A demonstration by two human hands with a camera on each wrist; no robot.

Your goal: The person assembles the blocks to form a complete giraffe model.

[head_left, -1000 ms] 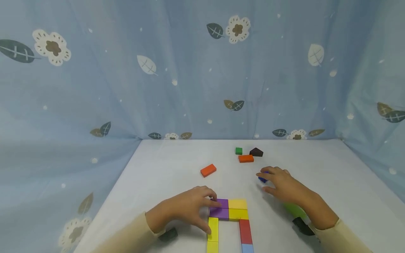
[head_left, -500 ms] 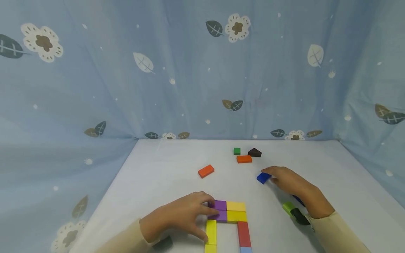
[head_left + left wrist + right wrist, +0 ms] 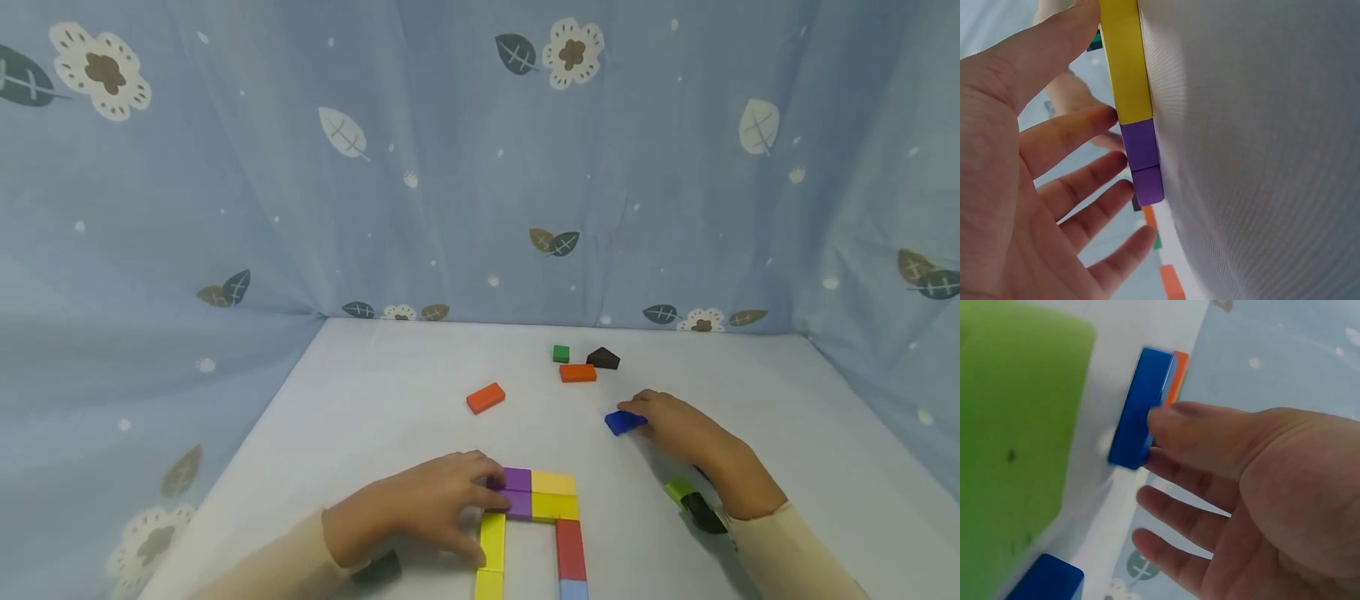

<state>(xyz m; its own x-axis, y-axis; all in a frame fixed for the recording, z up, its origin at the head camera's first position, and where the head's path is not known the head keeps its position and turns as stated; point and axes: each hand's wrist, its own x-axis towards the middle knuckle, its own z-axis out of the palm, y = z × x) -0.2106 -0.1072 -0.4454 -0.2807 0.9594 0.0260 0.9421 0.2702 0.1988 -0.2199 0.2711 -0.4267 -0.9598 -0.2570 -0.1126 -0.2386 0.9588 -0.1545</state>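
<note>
Pinching a blue block [image 3: 624,422] between thumb and finger of the right hand [image 3: 678,427], kinda near an orange block [image 3: 577,373], and resting the left hand [image 3: 431,502], with fingers spread, against purple blocks [image 3: 519,480] and a yellow block [image 3: 493,535].

The right hand [image 3: 1260,481] comes in from the right and pinches a blue block [image 3: 1135,415] — thumb [image 3: 1169,428] on its near face, one finger at its lower end, two more fingers spread apart below. An orange block [image 3: 1177,375] peeks out behind, partly hidden. A green block [image 3: 1016,444], blurred, fills much of the left side — a second blue block [image 3: 1050,580] shows beneath it, cut off by the bottom edge. Beyond the white table [image 3: 1116,331] hangs a pale blue curtain [image 3: 1291,369] with a leaf print [image 3: 1142,567].
</note>
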